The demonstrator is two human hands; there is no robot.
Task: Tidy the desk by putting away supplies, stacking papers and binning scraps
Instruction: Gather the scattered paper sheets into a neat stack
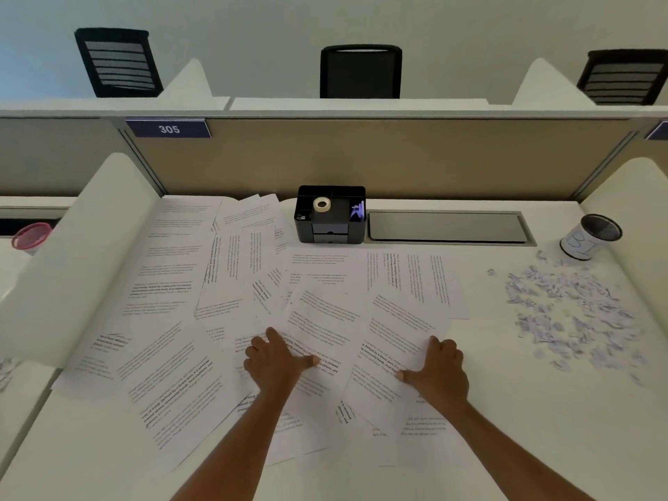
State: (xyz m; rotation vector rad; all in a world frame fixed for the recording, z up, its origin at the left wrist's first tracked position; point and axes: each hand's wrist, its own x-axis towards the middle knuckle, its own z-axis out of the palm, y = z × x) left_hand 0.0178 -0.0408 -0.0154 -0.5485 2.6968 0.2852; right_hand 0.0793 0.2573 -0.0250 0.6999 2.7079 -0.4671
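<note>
Near the desk's point(542, 428) front edge, the left hand point(276, 359) and right hand point(437, 370) lie palm-down, thumbs spread, pressing on overlapping printed papers point(202, 320) that cover its left and middle. Paper scraps point(571, 312) lie strewn toward the right edge. A black organizer point(330, 229) holding a tape roll point(321, 204) stands at the back edge, and a mesh cup point(591, 236) in the back right corner.

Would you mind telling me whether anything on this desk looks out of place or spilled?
Yes. Sheets lie overlapping at all angles across the left and middle of the desk, unstacked, with the left hand and right hand resting on them. Scraps are strewn loose on the right, near the cup.
</note>
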